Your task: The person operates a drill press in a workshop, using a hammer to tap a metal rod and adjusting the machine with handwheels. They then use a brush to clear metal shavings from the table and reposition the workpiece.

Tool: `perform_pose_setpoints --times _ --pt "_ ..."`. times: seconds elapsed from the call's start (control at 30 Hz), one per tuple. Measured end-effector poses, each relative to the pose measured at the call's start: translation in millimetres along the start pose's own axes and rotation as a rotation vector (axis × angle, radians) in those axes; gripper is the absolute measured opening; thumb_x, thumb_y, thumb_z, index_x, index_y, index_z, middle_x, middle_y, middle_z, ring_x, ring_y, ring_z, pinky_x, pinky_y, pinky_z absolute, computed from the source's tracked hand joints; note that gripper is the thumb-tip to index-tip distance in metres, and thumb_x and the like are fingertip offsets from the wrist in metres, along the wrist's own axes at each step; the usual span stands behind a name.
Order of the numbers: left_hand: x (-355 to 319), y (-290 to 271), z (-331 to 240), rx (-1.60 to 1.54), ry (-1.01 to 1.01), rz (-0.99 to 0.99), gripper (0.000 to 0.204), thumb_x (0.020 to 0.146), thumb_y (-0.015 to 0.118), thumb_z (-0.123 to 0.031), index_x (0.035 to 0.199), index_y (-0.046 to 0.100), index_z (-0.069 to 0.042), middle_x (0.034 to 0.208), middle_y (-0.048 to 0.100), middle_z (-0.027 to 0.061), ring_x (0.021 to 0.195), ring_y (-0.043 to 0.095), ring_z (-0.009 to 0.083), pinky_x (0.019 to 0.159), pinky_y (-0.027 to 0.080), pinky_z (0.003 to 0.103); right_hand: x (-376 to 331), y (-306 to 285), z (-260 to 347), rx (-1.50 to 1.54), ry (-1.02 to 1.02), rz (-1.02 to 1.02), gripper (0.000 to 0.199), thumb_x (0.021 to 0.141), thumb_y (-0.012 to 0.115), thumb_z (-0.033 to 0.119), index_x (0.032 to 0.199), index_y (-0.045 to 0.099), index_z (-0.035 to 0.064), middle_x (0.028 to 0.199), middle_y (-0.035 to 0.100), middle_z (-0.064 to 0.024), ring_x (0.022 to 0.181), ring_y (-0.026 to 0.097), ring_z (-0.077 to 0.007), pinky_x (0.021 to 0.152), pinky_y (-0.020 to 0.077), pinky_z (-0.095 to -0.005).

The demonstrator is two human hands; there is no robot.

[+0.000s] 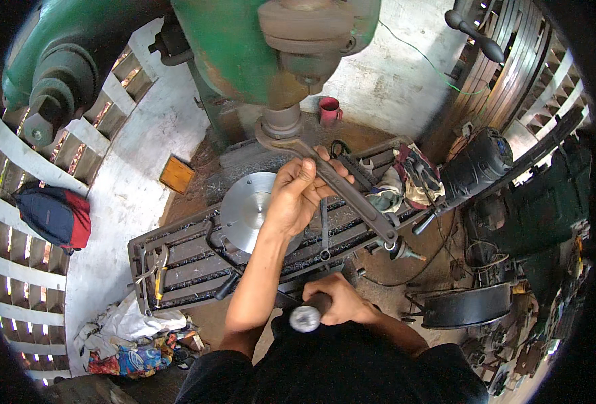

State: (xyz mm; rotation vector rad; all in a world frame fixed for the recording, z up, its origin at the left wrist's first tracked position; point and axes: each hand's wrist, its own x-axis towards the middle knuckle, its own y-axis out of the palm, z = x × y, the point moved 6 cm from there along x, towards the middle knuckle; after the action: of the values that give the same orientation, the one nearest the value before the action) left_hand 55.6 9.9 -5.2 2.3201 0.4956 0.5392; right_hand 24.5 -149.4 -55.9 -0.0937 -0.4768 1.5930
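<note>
Lying near the machine table's (177, 252) left edge are pliers (158, 266); beside them a metal disc (247, 205). The left hand (298, 195) is wrapping its fingers around a long wrench (338, 185) hooked onto the spindle (282, 121), while the right hand (338, 299) is clenching a handle (309, 313) at the table's front edge.

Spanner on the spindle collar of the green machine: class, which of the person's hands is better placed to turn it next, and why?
Left. The left hand already grips the long spanner, whose head sits on the spindle collar. The right hand is lower down, closed round a dark handle with a metal end, away from the spanner.
</note>
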Motion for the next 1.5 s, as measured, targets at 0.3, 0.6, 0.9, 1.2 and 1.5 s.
perform_pose_setpoints --times 0.3,0.6,0.9,1.2,1.5 --pt "4.7 7.2 5.1 -0.071 0.073 0.001 0.036 0.097 0.05 -0.032 0.112 0.049 0.001 0.103 0.063 0.0186 0.1 0.064 0.033 0.088 0.053 0.046 -2.4 -76.7 -42.2 0.095 0.296 -0.605 0.033 0.052 0.071 0.016 0.083 0.065 0.0062 0.077 0.066 -0.0091 0.069 0.065 -0.0204 0.067 0.0504 -0.0303" --pt "20.2 9.5 16.8 -0.049 0.111 -0.104 0.034 0.095 0.053 -0.033 0.11 0.051 -0.002 0.105 0.062 0.0177 0.106 0.061 0.0356 0.093 0.05 0.048 17.3 -130.9 -51.5 0.03 0.241 -0.731 0.029 0.063 0.077 0.019 0.081 0.065 -0.0017 0.072 0.067 -0.0069 0.064 0.062 -0.0178 0.06 0.0491 -0.0323" --pt "47.1 10.3 25.3 0.011 0.207 -0.151 0.031 0.095 0.053 -0.029 0.111 0.049 -0.003 0.111 0.061 0.0189 0.112 0.058 0.0363 0.095 0.049 0.047 22.4 -177.1 -98.0 0.29 0.101 -0.844 0.012 0.068 0.066 0.002 0.067 0.054 0.003 0.061 0.055 -0.0026 0.049 0.05 -0.0141 0.046 0.0396 -0.0281" --pt "82.1 4.5 22.4 0.024 0.446 -0.233 0.035 0.094 0.054 -0.027 0.114 0.049 0.001 0.121 0.055 0.0204 0.118 0.054 0.0316 0.105 0.043 0.049 76.9 -219.4 -112.9 0.188 0.199 -0.709 0.004 0.074 0.058 0.0 0.071 0.054 -0.0001 0.056 0.054 -0.0061 0.044 0.048 -0.0143 0.041 0.0363 -0.0293" --pt "55.0 11.6 23.1 0.057 0.376 -0.184 0.032 0.096 0.051 -0.028 0.113 0.049 -0.001 0.113 0.06 0.0189 0.109 0.06 0.0321 0.094 0.05 0.046 4.0 -139.8 -122.3 0.683 0.041 -0.423 0.01 0.058 0.06 0.003 0.064 0.052 0.0014 0.058 0.053 -0.0074 0.048 0.047 -0.0142 0.045 0.037 -0.0273"
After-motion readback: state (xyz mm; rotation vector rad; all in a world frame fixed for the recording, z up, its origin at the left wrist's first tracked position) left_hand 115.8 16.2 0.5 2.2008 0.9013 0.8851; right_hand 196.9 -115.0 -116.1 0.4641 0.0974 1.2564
